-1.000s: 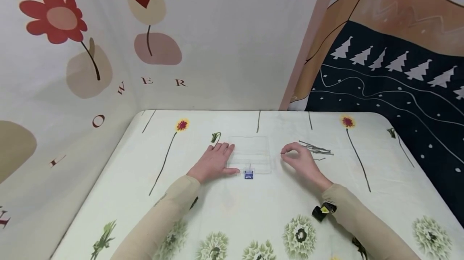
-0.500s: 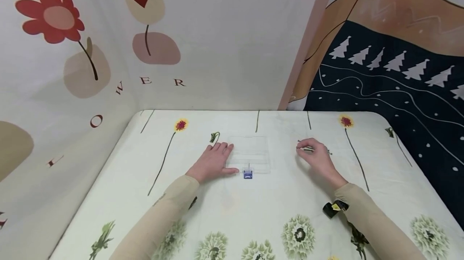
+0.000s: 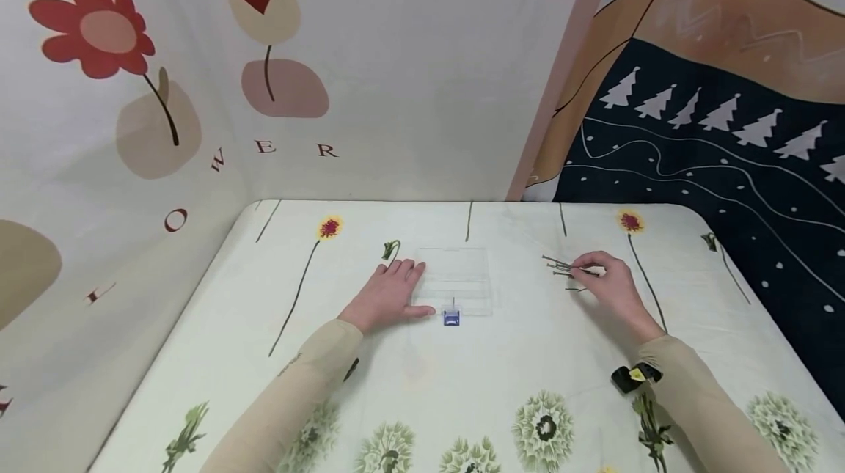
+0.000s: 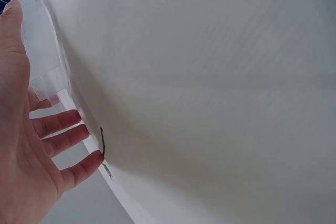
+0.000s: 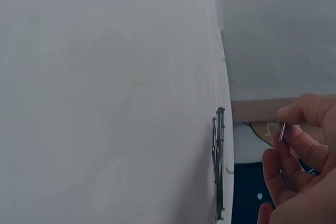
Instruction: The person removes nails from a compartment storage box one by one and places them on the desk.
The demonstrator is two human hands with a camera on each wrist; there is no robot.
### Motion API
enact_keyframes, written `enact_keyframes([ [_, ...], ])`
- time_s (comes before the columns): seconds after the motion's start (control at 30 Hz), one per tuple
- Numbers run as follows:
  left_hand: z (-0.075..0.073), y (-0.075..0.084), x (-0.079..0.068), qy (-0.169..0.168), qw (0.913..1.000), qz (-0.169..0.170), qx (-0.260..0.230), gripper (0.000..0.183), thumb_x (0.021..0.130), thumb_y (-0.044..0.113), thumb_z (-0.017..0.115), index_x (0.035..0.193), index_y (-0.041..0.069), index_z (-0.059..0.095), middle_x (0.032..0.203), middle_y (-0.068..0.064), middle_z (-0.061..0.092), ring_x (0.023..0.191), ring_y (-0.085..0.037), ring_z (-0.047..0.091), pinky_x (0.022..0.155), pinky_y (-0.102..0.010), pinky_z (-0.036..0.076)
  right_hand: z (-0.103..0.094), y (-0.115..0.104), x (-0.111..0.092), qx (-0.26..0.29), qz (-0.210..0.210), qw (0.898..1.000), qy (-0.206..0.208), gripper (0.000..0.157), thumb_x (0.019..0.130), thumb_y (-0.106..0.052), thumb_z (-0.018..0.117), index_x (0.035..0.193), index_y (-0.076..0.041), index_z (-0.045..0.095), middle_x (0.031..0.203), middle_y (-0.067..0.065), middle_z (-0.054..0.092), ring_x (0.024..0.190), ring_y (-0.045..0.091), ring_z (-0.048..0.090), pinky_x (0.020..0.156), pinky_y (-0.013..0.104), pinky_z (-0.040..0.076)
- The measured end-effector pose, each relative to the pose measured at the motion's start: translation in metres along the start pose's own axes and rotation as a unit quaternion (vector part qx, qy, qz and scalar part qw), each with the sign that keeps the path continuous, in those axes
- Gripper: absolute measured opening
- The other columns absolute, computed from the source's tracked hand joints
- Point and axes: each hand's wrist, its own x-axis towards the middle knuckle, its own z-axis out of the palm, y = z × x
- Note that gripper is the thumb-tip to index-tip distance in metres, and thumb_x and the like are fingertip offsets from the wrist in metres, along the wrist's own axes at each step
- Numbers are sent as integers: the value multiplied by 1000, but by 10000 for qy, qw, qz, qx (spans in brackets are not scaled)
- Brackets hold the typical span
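A clear, divided plastic box with a blue latch lies mid-table. My left hand rests at its left side, fingers spread and thumb along the near edge. The left wrist view shows the straight fingers beside the clear wall of the box. To the right, my right hand is over the right end of a loose pile of long, thin metal nails. In the right wrist view, thumb and fingertips pinch one nail, and the pile of nails lies beside the hand.
A white cloth printed with flowers covers the table. Behind it hangs a pale curtain, and a dark tree-patterned one hangs at the right. A short nail lies just below the pile.
My right hand has moved rightward, from near the box across the nails to their right end, uncovering the left ends of the pile. The left hand and the box have stayed put.
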Motion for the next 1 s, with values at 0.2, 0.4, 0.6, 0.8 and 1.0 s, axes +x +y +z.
enact_keyframes([
  [0.2,1,-1,-1,25,10000,5,28,94,85,74,46,148,5,36,139,-14,44,127,-30,41,100,-53,34,-11,7,-3,-285,27,9992,-296,16,91,-11,67,100,2,68,99,17,64,89,23,56,73,26,42],
  [0.4,1,0,0,32,10000,-25,16,94,85,74,46,148,5,36,139,-14,44,127,-30,41,101,-53,34,-14,13,2,-426,-51,9974,-575,11,89,-7,68,95,2,70,109,21,57,97,34,53,79,43,40],
  [0.6,-1,2,0,11,10000,7,-90,93,85,73,48,148,5,36,140,-15,44,128,-32,41,102,-54,33,-13,18,5,-633,17,9938,-910,7,86,-8,70,88,-1,71,119,25,52,118,46,37,92,67,25],
  [0.8,-2,2,0,-32,10000,-26,-66,93,86,73,47,149,5,35,141,-14,43,129,-32,40,102,-53,33,-15,21,5,-716,55,9920,-1043,9,87,-9,70,91,-2,72,121,27,52,119,47,36,93,65,26],
  [1.0,-3,1,-1,-36,10000,-40,-77,93,86,73,47,148,5,36,141,-15,44,128,-32,40,102,-54,33,-19,18,5,-539,-238,9929,-1032,11,90,-6,66,97,2,70,116,27,56,114,44,45,92,59,35],
])
